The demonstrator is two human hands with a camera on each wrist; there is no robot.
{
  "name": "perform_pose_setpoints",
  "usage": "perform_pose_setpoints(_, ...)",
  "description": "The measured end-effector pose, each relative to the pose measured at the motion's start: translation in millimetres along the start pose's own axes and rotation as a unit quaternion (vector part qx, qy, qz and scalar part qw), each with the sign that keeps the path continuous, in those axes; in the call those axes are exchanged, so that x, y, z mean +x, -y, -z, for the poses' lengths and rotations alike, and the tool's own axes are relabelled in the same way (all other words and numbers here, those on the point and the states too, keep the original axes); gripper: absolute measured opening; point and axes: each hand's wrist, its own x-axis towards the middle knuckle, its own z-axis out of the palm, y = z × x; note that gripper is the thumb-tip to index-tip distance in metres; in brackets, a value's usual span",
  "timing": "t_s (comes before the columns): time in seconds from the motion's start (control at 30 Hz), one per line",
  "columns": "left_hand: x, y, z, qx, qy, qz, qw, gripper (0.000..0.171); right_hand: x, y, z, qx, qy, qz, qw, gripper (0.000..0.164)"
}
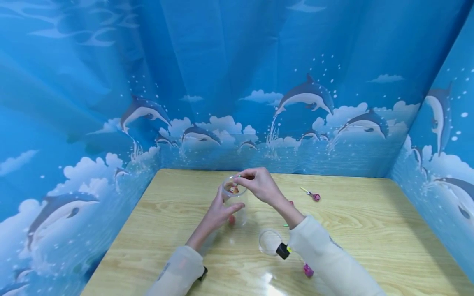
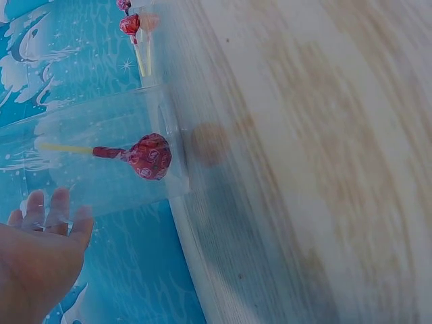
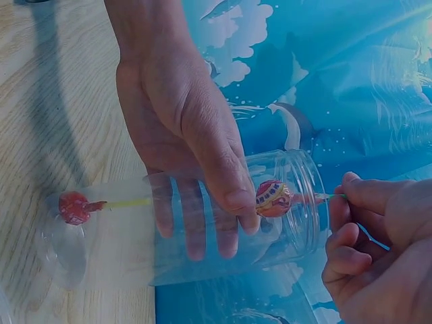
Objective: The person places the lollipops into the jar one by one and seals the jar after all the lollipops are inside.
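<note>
A clear plastic jar [image 1: 241, 216] stands upright on the table, its top uncovered. My left hand [image 1: 216, 213] holds it around the side, the fingers [image 3: 196, 223] showing through the wall in the right wrist view. One lollipop [image 2: 150, 156] in a red wrapper is inside at the bottom, head down, with a yellow stick. My right hand [image 1: 264, 187] is at the jar's mouth and pinches the green stick of another lollipop [image 3: 273, 198]. That lollipop's red and yellow wrapped head is just inside the rim, pointing down.
A clear round lid [image 1: 269, 242] lies on the wooden table [image 1: 370, 230] near my right sleeve. A lollipop [image 1: 315, 197] with a yellow stick lies at the back right, and a purple-pink one [image 1: 308, 270] nearer the front. A dolphin-print curtain [image 1: 237, 82] surrounds the table's back and sides.
</note>
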Motion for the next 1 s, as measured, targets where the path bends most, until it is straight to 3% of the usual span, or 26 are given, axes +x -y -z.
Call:
perform_pose_setpoints(0.33,1.8,1.6,-3.6,-0.008,0.01,-0.029,0.9995,0.072,-3,-4,2,0.016,0.002,-0.001,1.0,0.019)
perform_pose_setpoints(0.5,3.0,2.4,-5.9,-0.019,0.007,-0.039,0.999,0.07,-12,-6,14,0.033,-0.01,-0.014,0.999,0.022)
perform_pose_setpoints(0.7,4.1,2.6,-6.5,-0.027,0.007,-0.049,0.9984,0.073,-45,-13,48,0.041,-0.019,-0.054,0.998,0.028)
perform_pose_setpoints(1.0,3.9,1.9,-4.3,-0.038,-0.001,-0.041,0.9984,0.073,-108,-45,96,0.024,-0.038,-0.149,0.988,0.036)
